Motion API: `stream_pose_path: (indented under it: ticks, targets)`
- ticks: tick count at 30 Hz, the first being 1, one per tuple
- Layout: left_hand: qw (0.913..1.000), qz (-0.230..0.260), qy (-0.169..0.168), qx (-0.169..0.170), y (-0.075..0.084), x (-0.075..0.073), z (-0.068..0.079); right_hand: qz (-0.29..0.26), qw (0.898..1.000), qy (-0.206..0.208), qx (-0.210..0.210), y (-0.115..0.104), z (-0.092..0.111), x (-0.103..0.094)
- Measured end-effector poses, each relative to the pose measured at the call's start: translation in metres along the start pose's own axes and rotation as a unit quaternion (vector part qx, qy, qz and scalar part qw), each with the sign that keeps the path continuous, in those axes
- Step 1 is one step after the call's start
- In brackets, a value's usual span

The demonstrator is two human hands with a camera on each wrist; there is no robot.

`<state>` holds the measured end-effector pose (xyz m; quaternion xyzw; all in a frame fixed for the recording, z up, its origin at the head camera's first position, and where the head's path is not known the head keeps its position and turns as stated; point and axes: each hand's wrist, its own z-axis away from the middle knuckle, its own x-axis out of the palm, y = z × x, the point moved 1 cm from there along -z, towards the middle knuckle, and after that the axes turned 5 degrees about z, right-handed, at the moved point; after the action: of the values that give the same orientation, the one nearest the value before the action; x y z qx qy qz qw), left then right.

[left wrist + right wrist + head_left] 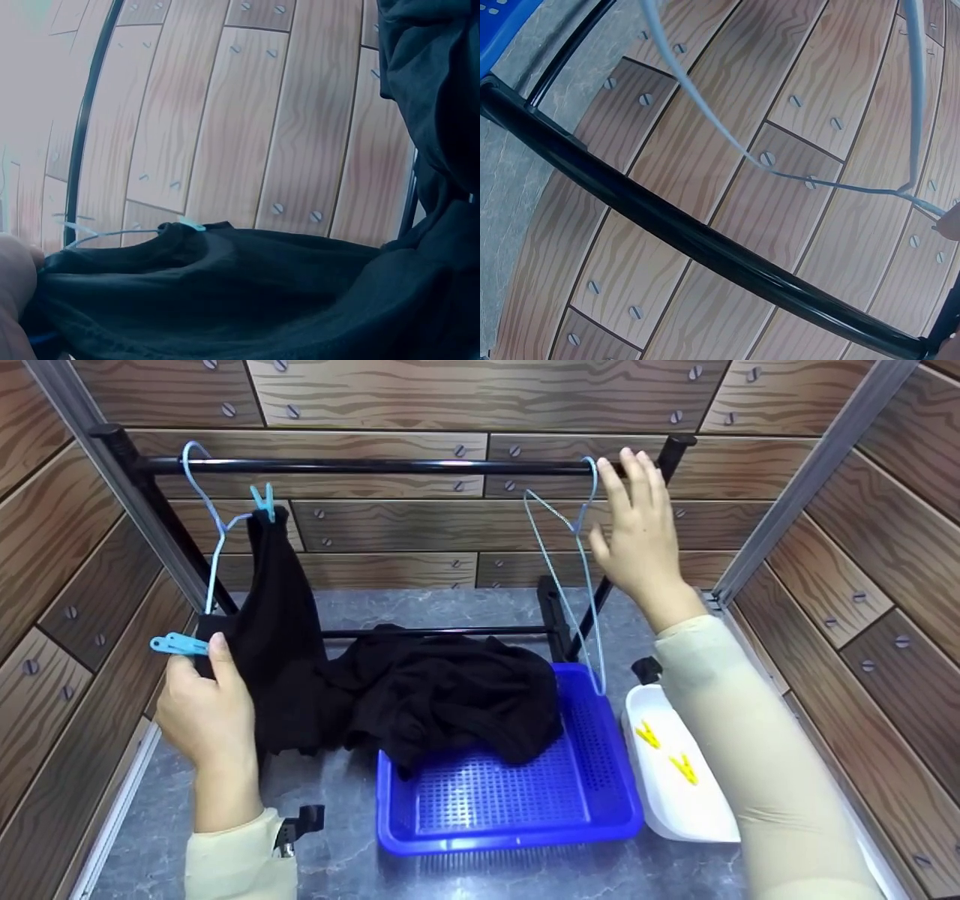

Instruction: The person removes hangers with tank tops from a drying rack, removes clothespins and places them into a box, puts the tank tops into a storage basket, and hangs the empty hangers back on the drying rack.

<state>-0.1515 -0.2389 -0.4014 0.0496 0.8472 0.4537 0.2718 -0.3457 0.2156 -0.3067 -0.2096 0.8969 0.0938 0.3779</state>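
My left hand (210, 712) pinches a blue clothespin (178, 644) at the left end of a light-blue wire hanger (223, 529). A black garment (281, 660) hangs from that hanger, with another blue clothespin (264, 502) clipped at its other upper corner. The garment's lower part lies bunched over the basket. My right hand (641, 536) is raised at the rail's right end, fingers fairly straight, beside the hook of a second, bare wire hanger (578, 526). In the right wrist view, a fingertip (949, 223) shows close to this hanger's neck; contact is unclear.
Both hangers hook over a black rail (390, 466) on a black stand. A blue basket (517, 840) sits on the grey floor (330, 862). To its right is a white tray (694, 834) with two yellow clothespins (683, 769). Wood-patterned walls (405, 529) enclose three sides.
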Motion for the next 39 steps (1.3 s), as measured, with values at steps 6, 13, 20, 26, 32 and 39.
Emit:
stream_pose_path:
  ticks: [6,13,20,26,32,39]
  targets:
    - [0.9990,0.024,0.015,0.034,0.007,-0.004,0.004,0.005,1.000,-0.006,0.001,0.000,-0.001,-0.002]
    - [0.9966,0.037,0.014,0.072,0.011,-0.005,0.010,0.006,1.000,-0.009,0.001,0.000,-0.002,-0.002]
    - [0.9921,0.034,-0.003,0.121,0.012,-0.005,0.015,0.001,1.000,-0.007,-0.002,0.000,-0.001,0.000]
    - [0.9919,0.032,-0.004,0.123,0.012,-0.006,0.014,0.003,1.000,-0.015,-0.001,-0.001,-0.002,0.000]
    - [0.9899,0.060,0.017,0.127,0.012,-0.005,0.016,0.010,1.000,-0.023,0.003,-0.001,-0.002,0.000]
    - [0.9859,0.087,0.043,0.136,0.016,-0.009,0.015,0.008,1.000,-0.024,0.006,-0.002,-0.001,-0.002]
